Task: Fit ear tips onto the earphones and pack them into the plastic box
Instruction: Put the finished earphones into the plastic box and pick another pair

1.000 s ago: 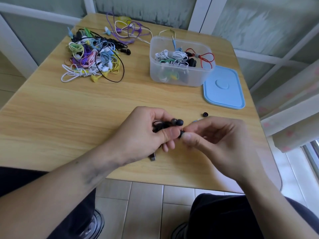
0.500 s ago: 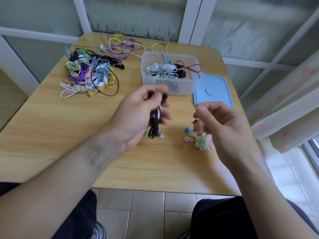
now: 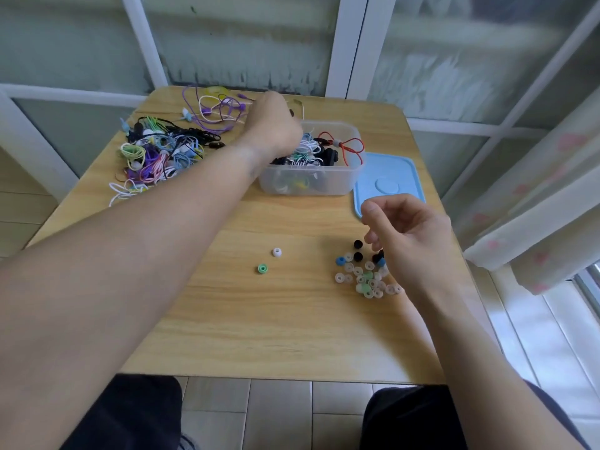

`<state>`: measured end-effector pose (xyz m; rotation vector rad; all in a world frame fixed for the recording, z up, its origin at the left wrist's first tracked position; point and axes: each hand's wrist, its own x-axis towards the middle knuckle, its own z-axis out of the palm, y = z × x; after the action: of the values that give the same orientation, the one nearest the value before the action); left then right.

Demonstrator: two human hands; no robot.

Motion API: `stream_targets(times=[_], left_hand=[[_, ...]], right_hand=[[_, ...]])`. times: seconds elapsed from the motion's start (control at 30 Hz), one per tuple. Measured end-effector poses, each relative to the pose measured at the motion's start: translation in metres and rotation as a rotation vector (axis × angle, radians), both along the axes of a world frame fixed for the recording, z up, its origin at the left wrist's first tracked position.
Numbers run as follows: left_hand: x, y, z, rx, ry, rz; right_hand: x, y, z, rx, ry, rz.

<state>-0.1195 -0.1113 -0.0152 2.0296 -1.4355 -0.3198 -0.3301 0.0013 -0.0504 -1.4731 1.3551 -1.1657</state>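
My left hand (image 3: pixel 272 125) reaches over the near left part of the clear plastic box (image 3: pixel 344 180). Seen from the back, its fingers curl round the black earphones (image 3: pixel 280 160); a dark bud shows at the fingertips and the cord hangs into the box under the wrist. The box holds several coiled earphones, among them a red pair (image 3: pixel 352 147). My right hand (image 3: pixel 412 235) hovers loosely curled, holding nothing, above a heap of ear tips (image 3: pixel 367 277) in clear, green, blue and black. Apart from the heap lie a white tip (image 3: pixel 276 252) and a green tip (image 3: pixel 262 268).
A tangled pile of coloured earphones (image 3: pixel 159 154) lies at the table's back left, with purple cords (image 3: pixel 220 112) behind it. The blue lid (image 3: pixel 389 177) lies flat to the right of the box. A curtain hangs at the right. My knees show below the table's front edge.
My left hand has carried the black earphones from the table's middle up and over the box. My right hand let go of them and drew back above the ear tips.
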Motion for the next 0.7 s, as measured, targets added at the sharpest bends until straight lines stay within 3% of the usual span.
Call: stream_targets(times=[0.1, 0.27, 0.47, 0.53, 0.63, 0.7], left_hand=[[0.008, -0.001, -0.012, -0.020, -0.389, 0.009], [0.018, -0.004, -0.025, -0.069, -0.290, 0.047], [0.047, 0.029, -0.023, -0.460, -0.158, 0.083], [0.067, 0.043, -0.029, -0.391, -0.251, 0.130], [0.093, 0.061, -0.038, -0.022, -0.536, 0.216], [0.104, 0.070, -0.041, 0.105, -0.621, 0.209]], right_hand=[[-0.001, 0.000, 0.001, -0.007, -0.013, 0.008], [-0.001, 0.001, -0.002, -0.006, -0.014, 0.012], [-0.001, -0.001, -0.005, -0.020, -0.017, 0.005], [-0.001, 0.000, -0.005, -0.032, -0.010, 0.011], [0.001, 0.001, -0.008, -0.029, -0.010, 0.024], [0.004, 0.001, -0.009, -0.021, -0.013, 0.034]])
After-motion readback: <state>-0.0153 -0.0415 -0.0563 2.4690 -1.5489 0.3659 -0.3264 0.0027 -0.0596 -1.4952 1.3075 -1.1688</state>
